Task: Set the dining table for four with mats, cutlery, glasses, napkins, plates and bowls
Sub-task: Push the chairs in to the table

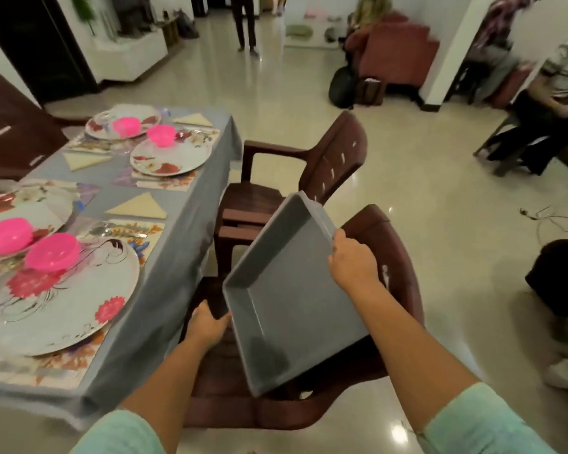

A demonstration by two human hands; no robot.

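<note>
**Empty tray leaves a laid table**

Fingers of the right hand (353, 258) curl over the grey tray (286, 303) rim at three o'clock; the left hand (209, 324) holds its nine-o'clock edge, above a brown chair (391, 322). Plates (63, 299) and pink bowls (51, 250) sit at nine o'clock. Keep the tray level and clear of the table (164, 273).

Grey-clothed dining table (191, 204) with floral mats (151, 231), folded napkins (138, 206)
</note>
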